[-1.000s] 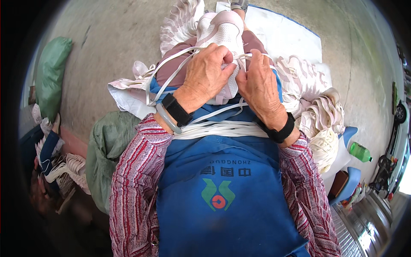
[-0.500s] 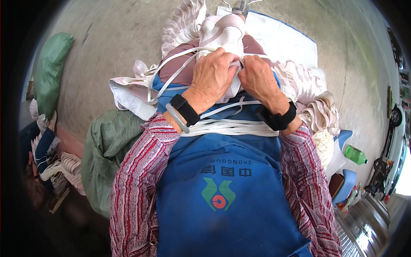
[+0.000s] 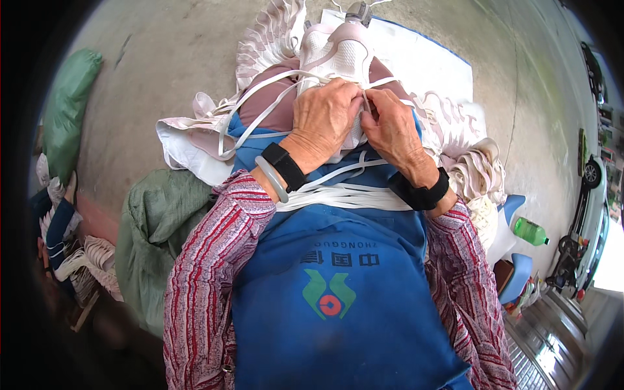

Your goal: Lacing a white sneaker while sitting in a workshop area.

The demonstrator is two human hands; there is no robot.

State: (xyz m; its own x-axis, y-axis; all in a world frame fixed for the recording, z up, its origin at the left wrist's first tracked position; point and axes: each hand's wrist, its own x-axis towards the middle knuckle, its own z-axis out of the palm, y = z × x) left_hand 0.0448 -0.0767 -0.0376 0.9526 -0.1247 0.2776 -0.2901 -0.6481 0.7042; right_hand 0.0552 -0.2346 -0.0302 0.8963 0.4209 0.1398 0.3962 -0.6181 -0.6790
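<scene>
A white and pale pink shoe upper (image 3: 335, 53) lies across my lap, its rounded end pointing away from me. Both hands meet over its near part. My left hand (image 3: 327, 116) is closed, thumb and fingers pinched together at the upper's edge. My right hand (image 3: 392, 125) pinches a white shoelace (image 3: 365, 97) close beside it. Loops of white lace (image 3: 242, 112) hang out to the left of my left hand. A bundle of white laces (image 3: 348, 196) lies across my blue apron (image 3: 325, 260), below my wrists.
Stacked shoe uppers lie at far left (image 3: 270, 42) and at right (image 3: 478, 169). A green sack (image 3: 162, 227) stands at my left, another green sack (image 3: 71, 110) beyond it. At right are a blue chair (image 3: 515, 276) and a green bottle (image 3: 531, 231). A person sits at the left edge.
The whole view has shifted slightly left. My hands stay at the upper, and the right fingers have drawn up a little with the lace between them.
</scene>
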